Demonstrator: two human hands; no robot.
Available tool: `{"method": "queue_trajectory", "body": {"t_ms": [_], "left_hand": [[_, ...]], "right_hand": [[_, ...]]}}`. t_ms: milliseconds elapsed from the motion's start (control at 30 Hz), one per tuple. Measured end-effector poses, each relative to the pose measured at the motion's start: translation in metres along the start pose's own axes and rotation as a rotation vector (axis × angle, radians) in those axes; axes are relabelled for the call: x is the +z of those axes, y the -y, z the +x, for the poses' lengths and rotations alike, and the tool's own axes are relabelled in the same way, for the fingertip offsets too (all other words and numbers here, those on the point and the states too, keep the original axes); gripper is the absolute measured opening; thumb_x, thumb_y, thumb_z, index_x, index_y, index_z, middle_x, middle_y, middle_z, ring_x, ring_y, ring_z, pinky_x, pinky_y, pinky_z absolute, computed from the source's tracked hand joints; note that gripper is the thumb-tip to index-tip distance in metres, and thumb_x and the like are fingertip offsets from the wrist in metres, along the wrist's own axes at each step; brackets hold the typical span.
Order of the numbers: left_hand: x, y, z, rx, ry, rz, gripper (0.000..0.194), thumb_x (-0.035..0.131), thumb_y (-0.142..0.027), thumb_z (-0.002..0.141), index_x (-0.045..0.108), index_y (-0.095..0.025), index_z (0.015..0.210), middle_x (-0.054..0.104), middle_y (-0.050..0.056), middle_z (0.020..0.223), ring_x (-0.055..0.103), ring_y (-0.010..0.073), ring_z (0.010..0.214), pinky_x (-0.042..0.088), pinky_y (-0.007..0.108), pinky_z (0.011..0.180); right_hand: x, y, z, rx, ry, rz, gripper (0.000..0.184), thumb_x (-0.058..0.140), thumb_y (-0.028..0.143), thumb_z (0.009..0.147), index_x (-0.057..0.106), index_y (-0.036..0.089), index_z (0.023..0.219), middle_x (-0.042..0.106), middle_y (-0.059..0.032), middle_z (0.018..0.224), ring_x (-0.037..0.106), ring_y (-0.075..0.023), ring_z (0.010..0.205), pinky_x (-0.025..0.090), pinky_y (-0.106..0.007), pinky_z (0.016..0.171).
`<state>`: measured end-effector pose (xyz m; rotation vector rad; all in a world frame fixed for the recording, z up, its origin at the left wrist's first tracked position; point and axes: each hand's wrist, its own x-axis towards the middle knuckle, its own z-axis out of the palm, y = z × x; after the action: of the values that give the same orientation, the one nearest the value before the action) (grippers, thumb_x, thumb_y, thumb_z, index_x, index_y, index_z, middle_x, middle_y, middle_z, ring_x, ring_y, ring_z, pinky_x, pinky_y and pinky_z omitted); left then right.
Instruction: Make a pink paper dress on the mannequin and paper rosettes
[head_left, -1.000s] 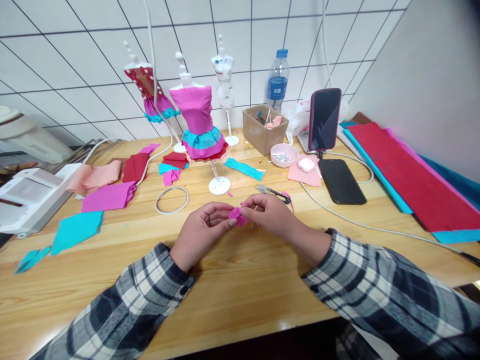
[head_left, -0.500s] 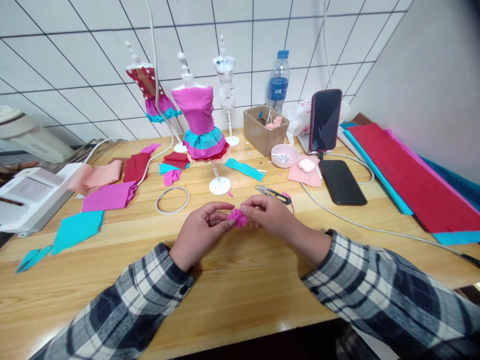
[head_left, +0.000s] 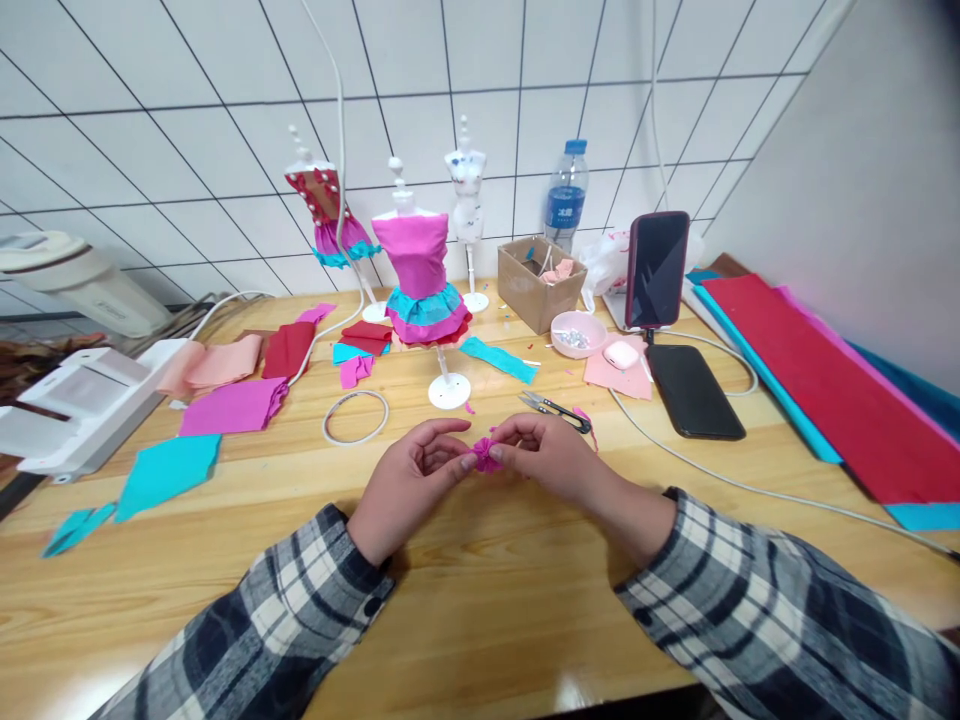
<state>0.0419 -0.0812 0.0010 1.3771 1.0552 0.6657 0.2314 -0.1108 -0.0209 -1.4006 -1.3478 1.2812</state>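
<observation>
A small round, pleated magenta paper rosette point(head_left: 485, 456) is held just above the table between both hands. My left hand point(head_left: 411, 485) pinches its left edge, with the index finger stretched out above. On the right side, the thumb and fingers of my right hand point(head_left: 553, 458) grip the same rosette and cover part of it. Thread snips point(head_left: 555, 410) lie right behind my right hand, by a scrap of pink. Behind the hands, a small dress form point(head_left: 412, 255) on a white stand wears a magenta top and a ruffled turquoise and magenta skirt.
Folded coloured paper point(head_left: 234, 405) and a white ring point(head_left: 355, 417) lie on the left. At the back stand a cardboard box point(head_left: 541, 285), a water bottle point(head_left: 566, 200) and a pink bowl point(head_left: 578, 336). A black phone point(head_left: 694, 391) and a cable point(head_left: 720, 482) lie on the right.
The camera view has tilted up, so everything sits lower in the picture. The rosette looks slightly turned and more covered by my fingers; both hands keep hold of it.
</observation>
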Motion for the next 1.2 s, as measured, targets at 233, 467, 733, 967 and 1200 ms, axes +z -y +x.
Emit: {"method": "queue_trajectory", "body": {"t_ms": [233,467,733,967,1200], "left_hand": [[-0.004,0.001,-0.001,-0.082,0.227,-0.070,0.036,0.075,-0.038,0.074,0.063,-0.017,0.100,0.076,0.008,0.086,0.072,0.0213,0.082,0.055,0.035,0.079],[-0.002,0.008,0.001,-0.130,-0.011,-0.235,0.037,0.081,-0.034,0.067,0.065,-0.016,0.094,0.075,0.005,0.086,0.070,0.0169,0.081,0.053,0.027,0.075],[-0.005,0.006,0.001,-0.109,0.103,-0.260,0.042,0.073,-0.038,0.077,0.062,-0.017,0.112,0.072,0.010,0.105,0.068,0.0210,0.094,0.053,0.034,0.083],[-0.004,0.005,0.001,-0.125,0.224,-0.082,0.026,0.079,-0.030,0.070,0.069,-0.017,0.091,0.076,0.006,0.093,0.070,0.0188,0.087,0.053,0.032,0.083],[-0.005,0.011,0.006,-0.132,-0.011,-0.333,0.037,0.085,-0.026,0.063,0.066,-0.016,0.093,0.076,0.003,0.087,0.069,0.0134,0.079,0.052,0.024,0.076]], "right_hand": [[0.003,0.005,-0.007,0.035,0.147,0.124,0.029,0.071,0.033,0.076,0.054,0.020,0.095,0.070,-0.0004,0.073,0.063,-0.0125,0.064,0.045,-0.023,0.057],[0.007,0.010,-0.011,0.127,0.138,0.180,0.043,0.069,0.036,0.076,0.048,0.024,0.112,0.063,-0.0013,0.087,0.060,-0.0124,0.063,0.041,-0.016,0.036],[0.005,0.008,-0.009,0.085,0.096,0.093,0.034,0.065,0.022,0.076,0.044,0.023,0.103,0.062,0.0026,0.077,0.056,-0.0103,0.061,0.041,-0.020,0.049],[0.002,0.009,-0.012,0.003,0.146,-0.042,0.035,0.065,0.024,0.077,0.042,0.023,0.103,0.064,0.0014,0.079,0.058,-0.0120,0.065,0.040,-0.023,0.057],[-0.001,0.007,-0.008,-0.059,0.015,-0.057,0.039,0.064,0.031,0.079,0.049,0.021,0.114,0.061,-0.0002,0.088,0.052,-0.0094,0.062,0.040,-0.023,0.056]]}}
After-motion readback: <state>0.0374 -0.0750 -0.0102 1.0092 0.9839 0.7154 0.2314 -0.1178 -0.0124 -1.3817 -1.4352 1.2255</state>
